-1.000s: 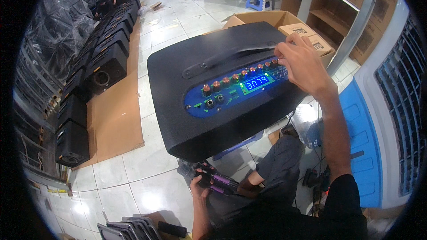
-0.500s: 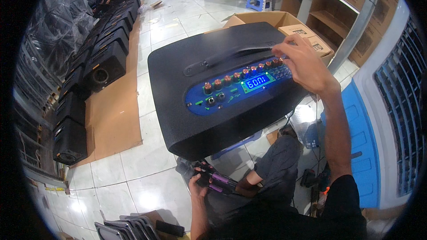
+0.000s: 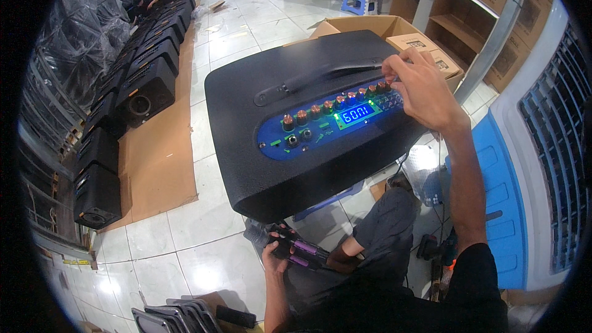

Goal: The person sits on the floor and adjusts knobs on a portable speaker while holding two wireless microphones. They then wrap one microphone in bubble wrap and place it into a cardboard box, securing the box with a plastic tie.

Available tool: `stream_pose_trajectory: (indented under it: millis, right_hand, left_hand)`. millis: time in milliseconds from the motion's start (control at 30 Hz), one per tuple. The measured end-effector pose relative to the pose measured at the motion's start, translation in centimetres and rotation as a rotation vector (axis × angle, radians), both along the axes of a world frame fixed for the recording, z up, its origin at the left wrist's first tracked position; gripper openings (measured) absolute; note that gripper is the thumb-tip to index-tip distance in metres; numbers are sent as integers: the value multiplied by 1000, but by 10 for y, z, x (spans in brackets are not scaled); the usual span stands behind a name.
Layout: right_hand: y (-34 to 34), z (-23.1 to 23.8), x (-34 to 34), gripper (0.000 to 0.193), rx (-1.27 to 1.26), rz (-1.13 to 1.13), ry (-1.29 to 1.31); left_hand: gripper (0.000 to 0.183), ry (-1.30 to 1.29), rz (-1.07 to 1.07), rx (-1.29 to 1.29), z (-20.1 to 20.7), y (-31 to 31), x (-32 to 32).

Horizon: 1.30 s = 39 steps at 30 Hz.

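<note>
Speaker (image 3: 317,160): grainy, black, round-cornered box; shiny copper-toned knobs (image 3: 340,102).

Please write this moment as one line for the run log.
left hand: holding purple-banded microphones | right hand: at right end of knob row | portable speaker: display lit blue

The speaker (image 3: 333,155) is black — its panel (image 3: 325,119) blue, its knobs (image 3: 315,110) copper-topped.
</note>
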State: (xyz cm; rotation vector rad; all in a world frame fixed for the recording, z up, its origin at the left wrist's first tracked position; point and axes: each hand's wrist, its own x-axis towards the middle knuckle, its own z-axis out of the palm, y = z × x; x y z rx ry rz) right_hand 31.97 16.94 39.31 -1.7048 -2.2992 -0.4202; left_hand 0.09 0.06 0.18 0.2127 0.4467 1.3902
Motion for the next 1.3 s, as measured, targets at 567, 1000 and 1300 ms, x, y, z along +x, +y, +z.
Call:
stream_pose_trajectory:
  millis: [567, 1000, 1300]
  right_hand:
    - [8, -10, -109, 22, -97, 689, 375]
    - [11, -17, -117, 21, -206, 727, 553]
    - [7, -19, -117, 18, -129, 709, 543]
  left_hand:
    - [24, -49, -21, 1, 2, -2, -2]
    - [26, -67, 1, -19, 4, -2, -2]
    - [28, -25, -10, -51, 6, -3, -3]
